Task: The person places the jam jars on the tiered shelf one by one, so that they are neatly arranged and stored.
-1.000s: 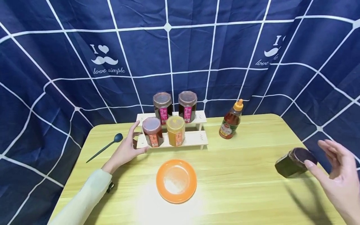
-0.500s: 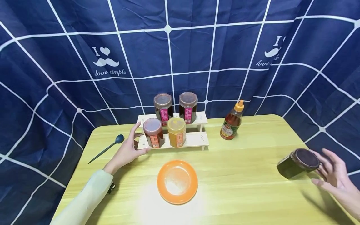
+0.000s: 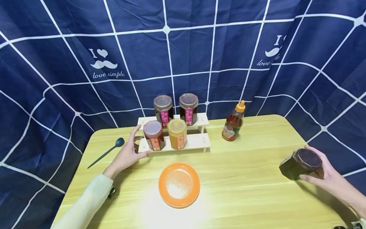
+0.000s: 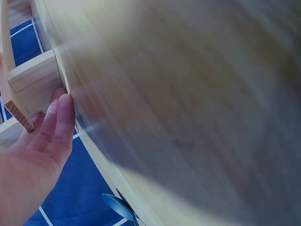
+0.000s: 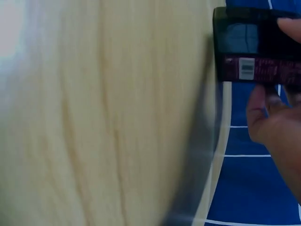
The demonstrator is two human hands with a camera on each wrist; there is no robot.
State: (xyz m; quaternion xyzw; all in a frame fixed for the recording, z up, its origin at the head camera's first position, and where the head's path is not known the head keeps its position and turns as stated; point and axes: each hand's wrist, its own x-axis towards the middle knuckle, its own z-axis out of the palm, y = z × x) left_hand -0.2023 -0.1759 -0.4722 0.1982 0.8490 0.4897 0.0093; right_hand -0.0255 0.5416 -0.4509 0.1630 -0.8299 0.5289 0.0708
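In the head view, my right hand (image 3: 326, 171) grips a dark faceted jar (image 3: 294, 167) near the table's right edge, thumb on the near side and fingers round the far side. The right wrist view shows its magenta label (image 5: 263, 69). Whether the jar's base touches the table is unclear. My left hand (image 3: 132, 149) holds the left end of a two-step wooden rack (image 3: 197, 142), thumb at the front of the lower step. In the left wrist view, its fingers (image 4: 63, 117) lie against the rack's end. The lower step bears a red-brown jar (image 3: 154, 136) and a yellow jar (image 3: 178, 135).
Two dark jars, one on the left (image 3: 164, 111) and one on the right (image 3: 188, 109), stand on the upper step. An orange plate (image 3: 179, 198) lies before the rack. A squeeze bottle (image 3: 233, 124) stands at right, a dark spoon (image 3: 104, 155) lies left. Blue cloth (image 3: 143, 57) surrounds the table.
My right hand has moved in from the right and taken hold of the dark jar. My left hand stays at the rack. The head view has shifted slightly.
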